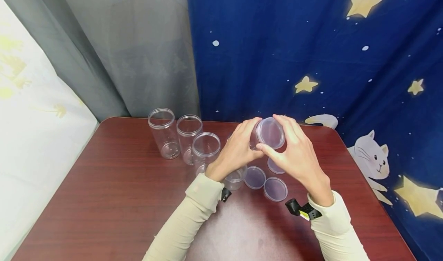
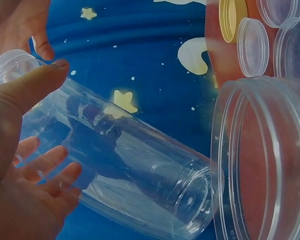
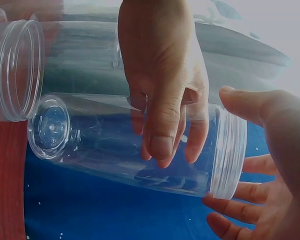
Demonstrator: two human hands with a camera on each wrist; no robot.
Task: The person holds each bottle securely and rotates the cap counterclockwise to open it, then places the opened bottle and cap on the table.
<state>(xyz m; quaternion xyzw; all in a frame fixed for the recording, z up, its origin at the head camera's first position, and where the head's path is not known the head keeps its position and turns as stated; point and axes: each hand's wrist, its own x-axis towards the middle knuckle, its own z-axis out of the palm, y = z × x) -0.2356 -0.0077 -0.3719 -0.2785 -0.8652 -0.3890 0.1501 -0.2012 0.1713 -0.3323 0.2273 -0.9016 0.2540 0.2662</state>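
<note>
A tall clear plastic jar (image 3: pixel 110 145) is held up above the table, tilted, with its clear screw lid (image 1: pixel 271 133) seated on the mouth end. My left hand (image 1: pixel 237 147) grips the jar's body, thumb on one side and fingers round the other. At the mouth end, my right hand (image 1: pixel 297 153) holds the lid by its rim between thumb and fingers. The lid's flat top faces the head camera. In the left wrist view, the jar's base (image 2: pixel 192 202) overlaps the mouth of an open jar (image 2: pixel 270 160) on the table.
Open clear jars stand to the left: a far one (image 1: pixel 162 134), a second (image 1: pixel 189 138) and a third (image 1: pixel 206 149), with another jar (image 1: pixel 235 176) partly behind my left wrist. Loose lids (image 1: pixel 275 189) lie below my hands. Curtains hang behind the dark red table (image 1: pixel 138 207).
</note>
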